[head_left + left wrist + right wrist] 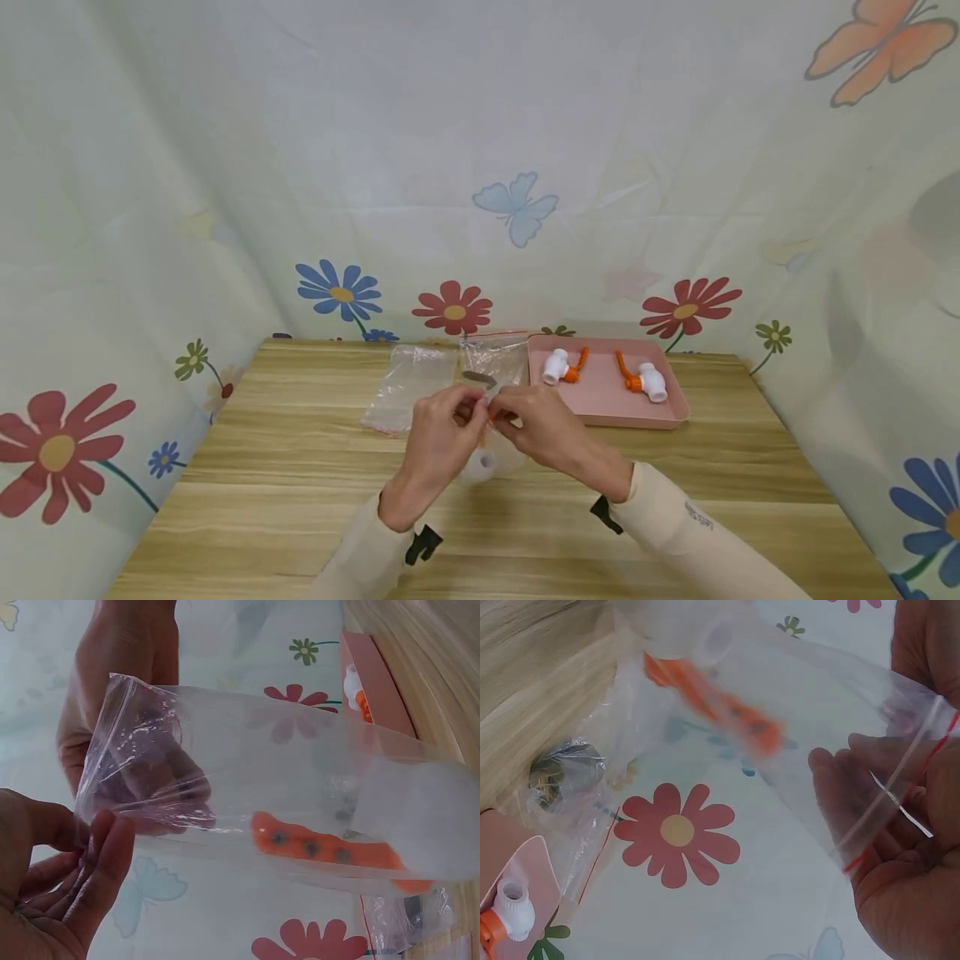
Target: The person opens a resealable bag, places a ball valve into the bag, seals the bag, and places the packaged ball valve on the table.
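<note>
Extending from cream sleeves (697, 533) with black clips (424, 544) at the wrists, two bare hands met over the near middle of the wood-grained table (300, 492). The left hand (435, 433) pinched the mouth of a clear bag (255, 765) between thumb and fingers, beside its red-striped edge, while the right hand (543, 425), its fingers bent, gripped the same mouth just opposite. Below both grips, well apart from the fingertips, a white valve (482, 463) hung in the bottom of the bag; its orange handle (326, 846) slanted up toward the mouth and ended short of the fingers. Whether the bag's lower end touched the wood could not be told. Beyond the hands, a flat plastic bag (416, 379) lay on the left, and next to it a second, red-edged bag (501, 354), with a dark item (566, 772) showing through the plastic, too unclear to identify. Right of that one, close beside it, stood a pink tray (600, 407) holding two more white valves with orange handles, one toward its left end (557, 367) and one toward its right (651, 383). Farthest off, behind the table, hung a pale curtain (420, 125) printed with flowers and butterflies.
</note>
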The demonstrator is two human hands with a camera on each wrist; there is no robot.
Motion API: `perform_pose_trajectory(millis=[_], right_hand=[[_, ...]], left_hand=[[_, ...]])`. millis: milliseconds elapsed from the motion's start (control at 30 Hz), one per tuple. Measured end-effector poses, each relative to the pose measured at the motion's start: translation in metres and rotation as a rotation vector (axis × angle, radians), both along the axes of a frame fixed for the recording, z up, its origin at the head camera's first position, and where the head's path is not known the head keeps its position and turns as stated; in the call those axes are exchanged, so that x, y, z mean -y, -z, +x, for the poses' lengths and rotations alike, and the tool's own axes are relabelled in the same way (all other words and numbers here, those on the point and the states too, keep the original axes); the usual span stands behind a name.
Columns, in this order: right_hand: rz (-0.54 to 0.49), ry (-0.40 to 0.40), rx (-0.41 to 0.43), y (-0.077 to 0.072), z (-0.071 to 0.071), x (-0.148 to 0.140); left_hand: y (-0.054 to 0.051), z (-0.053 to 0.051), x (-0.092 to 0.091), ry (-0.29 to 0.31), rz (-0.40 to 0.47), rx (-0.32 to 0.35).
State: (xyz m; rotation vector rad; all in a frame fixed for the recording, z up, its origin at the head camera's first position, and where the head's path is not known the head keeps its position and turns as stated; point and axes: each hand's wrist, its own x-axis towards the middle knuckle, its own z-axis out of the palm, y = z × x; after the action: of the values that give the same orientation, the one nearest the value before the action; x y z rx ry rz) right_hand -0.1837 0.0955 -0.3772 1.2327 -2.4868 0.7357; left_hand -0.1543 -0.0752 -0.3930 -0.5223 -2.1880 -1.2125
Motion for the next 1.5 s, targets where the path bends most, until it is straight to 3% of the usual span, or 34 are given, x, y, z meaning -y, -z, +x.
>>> perform_pose_trajectory(millis=[233,433,767,1000,1200,1500], right_hand=[[-0.085,-0.028,-0.002,-0.006,0.006,-0.007],[-0.18,-0.05,-0.078,-0.009,0.013,-0.016],[-0.333,0.129,-0.2,-0.007,0.027,-0.025],[-0.295,0.257,-0.164,0.004,0.031,-0.026],[-0.236,0.333,-0.108,0.01,0.03,-0.023],[-0.245,0.35,-0.053,0.011,0.026,-0.019]], left_hand=[[0.004,-0.005,0.003,-0.009,0.087,-0.042],[0.003,-0.007,0.003,-0.006,0.132,-0.039],[0.0,-0.007,0.005,-0.034,0.26,0.016],[0.0,-0.005,0.006,-0.041,0.37,0.048],[-0.003,-0.004,0.006,-0.049,0.395,0.052],[-0.003,-0.002,0.005,-0.003,0.392,0.055]])
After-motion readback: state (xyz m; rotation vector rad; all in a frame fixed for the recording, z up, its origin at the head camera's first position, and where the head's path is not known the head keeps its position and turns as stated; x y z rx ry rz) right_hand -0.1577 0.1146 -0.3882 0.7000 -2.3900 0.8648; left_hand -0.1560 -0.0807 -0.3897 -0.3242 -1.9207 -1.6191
